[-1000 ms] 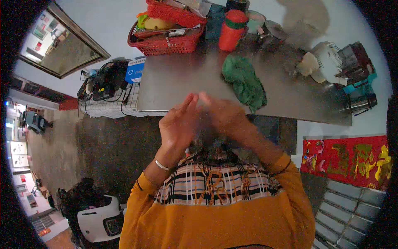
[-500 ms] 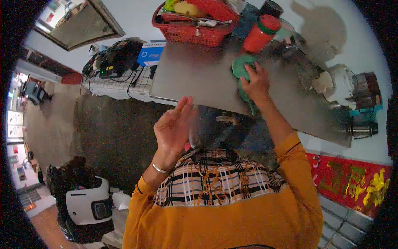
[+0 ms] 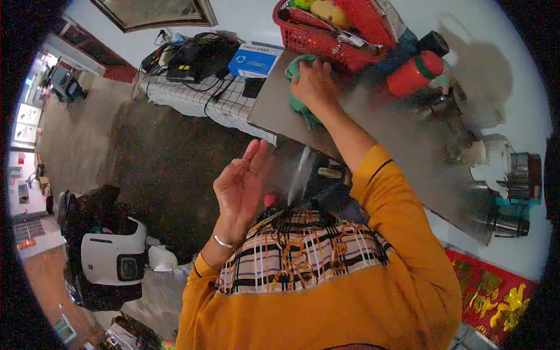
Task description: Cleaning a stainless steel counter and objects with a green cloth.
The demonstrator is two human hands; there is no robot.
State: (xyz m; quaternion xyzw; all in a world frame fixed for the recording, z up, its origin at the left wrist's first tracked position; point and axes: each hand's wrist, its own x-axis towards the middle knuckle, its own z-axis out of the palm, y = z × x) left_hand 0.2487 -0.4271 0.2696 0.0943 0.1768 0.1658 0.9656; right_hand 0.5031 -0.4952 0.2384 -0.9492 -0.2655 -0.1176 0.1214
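My right hand [image 3: 315, 83] is closed on a crumpled green cloth [image 3: 299, 105], which lies on the grey tabletop [image 3: 392, 131] near its far left corner, just in front of the red basket [image 3: 303, 42]. Part of the cloth sticks out on the left of my fingers and hangs toward the table's near edge. My left hand [image 3: 238, 182] is raised in front of my body, palm showing, with fingers stretched out and nothing in it. A silver bangle [image 3: 223, 241] circles that wrist.
Right of the basket lies a red jar with a green band [image 3: 415, 73]. Metal pots and a white appliance [image 3: 487, 160] line the wall side. At left, a checked cloth-covered table [image 3: 186, 99] holds cables and a blue box [image 3: 254, 60]. A white-and-black scooter [image 3: 114, 256] stands behind left.
My right hand has slid the green cloth left and away across the tabletop toward the far left corner. The view has turned; my left hand stays raised and open.
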